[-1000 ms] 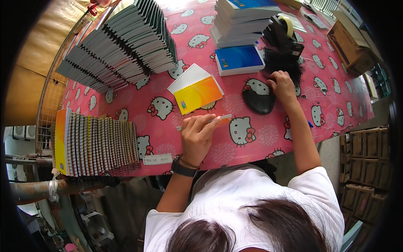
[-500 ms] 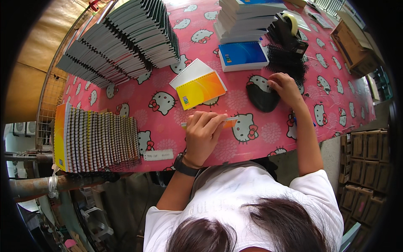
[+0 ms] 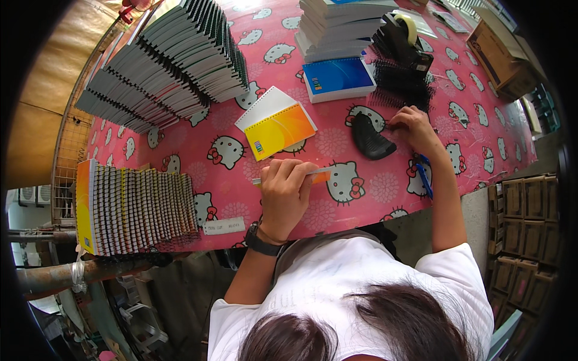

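Note:
My left hand is closed round a thin notebook with an orange cover, held nearly edge-on above the table. Most of it hides behind my fingers. My right hand has its fingers curled together, fingertips beside a curved black object whose kind I cannot make out; whether they pinch anything is too small to tell. Black wire binding spines lie just beyond that hand. Between my hands and farther off, a yellow-orange notebook cover with punched holes overlaps white punched sheets.
Spiral-bound notebooks stand in a row at left, with tall stacks of bound books behind. Blue-covered pads, a tape dispenser and a cardboard box sit farther back. A blue-handled tool lies by my right forearm.
The curved black object has turned and now shows a narrower, ridged side. My right fingers are slightly lower beside it. My left hand keeps hold of the notebook; the view has shifted a little.

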